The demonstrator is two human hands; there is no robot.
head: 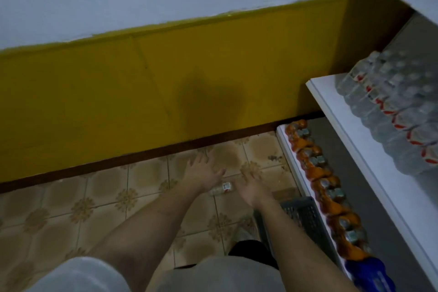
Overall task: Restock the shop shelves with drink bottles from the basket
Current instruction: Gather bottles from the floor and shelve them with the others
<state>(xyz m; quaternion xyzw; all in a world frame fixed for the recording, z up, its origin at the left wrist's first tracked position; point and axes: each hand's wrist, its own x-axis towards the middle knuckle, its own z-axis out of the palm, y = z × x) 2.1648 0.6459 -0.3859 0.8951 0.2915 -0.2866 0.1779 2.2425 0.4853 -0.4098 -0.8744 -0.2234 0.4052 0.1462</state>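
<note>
Nearest the camera, the basket (305, 218) sits on the floor (99, 199) just beside the bottom shelf (288, 149), half hidden behind the right forearm; whether any bottles remain in it cannot be told. Past it, both hands reach out over the tiles. The left hand (201, 173) is spread with straight fingers, grasping nothing; the right hand (252, 187) is likewise released, palm turned inward. Between them, near the left wrist, a small clear bottle (221, 189) lies on its side, apparently on the floor, though blur leaves it unsure whether it is resting or in the air.

The likely trouble: a round bottle on its side will roll if either hand brushes it rather than closing round it, and it could run toward the wall (142, 92) or under the shelf edge. A hasty grab with both palms open may squeeze it out between them.

Room is good to the left and ahead, with bare tiles up to the dark skirting. To the right it is tight: the orange bottles (315, 161) line the bottom shelf edge, and the water bottles (388, 102) crowd the white shelf above, whose front edge overhangs any lift on that side
</note>
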